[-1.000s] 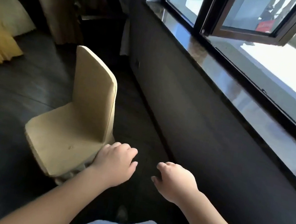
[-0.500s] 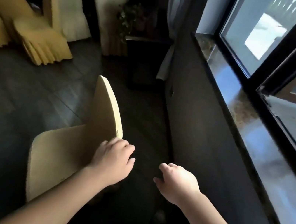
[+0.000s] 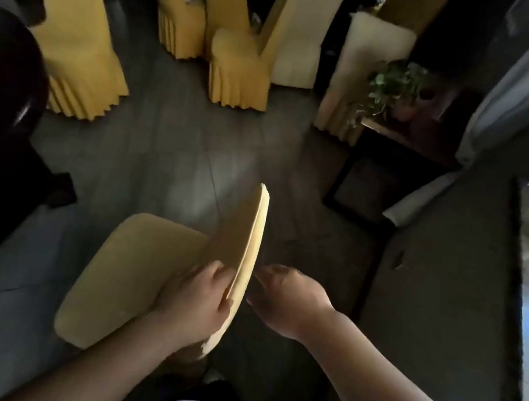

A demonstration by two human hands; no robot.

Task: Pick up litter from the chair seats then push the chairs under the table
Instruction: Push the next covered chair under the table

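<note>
Chair (image 3: 147, 272) standing on dark floor (image 3: 171, 165), nearest to camera, backrest edge-on. Left hand (image 3: 196, 297) gripping backrest edge, fingers curled over seat side. Right hand (image 3: 285, 299) sitting just behind backrest, fingers loosely curled, holding nothing. Potted plant (image 3: 392, 85) far beyond chair.

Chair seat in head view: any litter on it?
No, the chair seat shows only bare yellow cover; the left hand grips the backrest.
</note>
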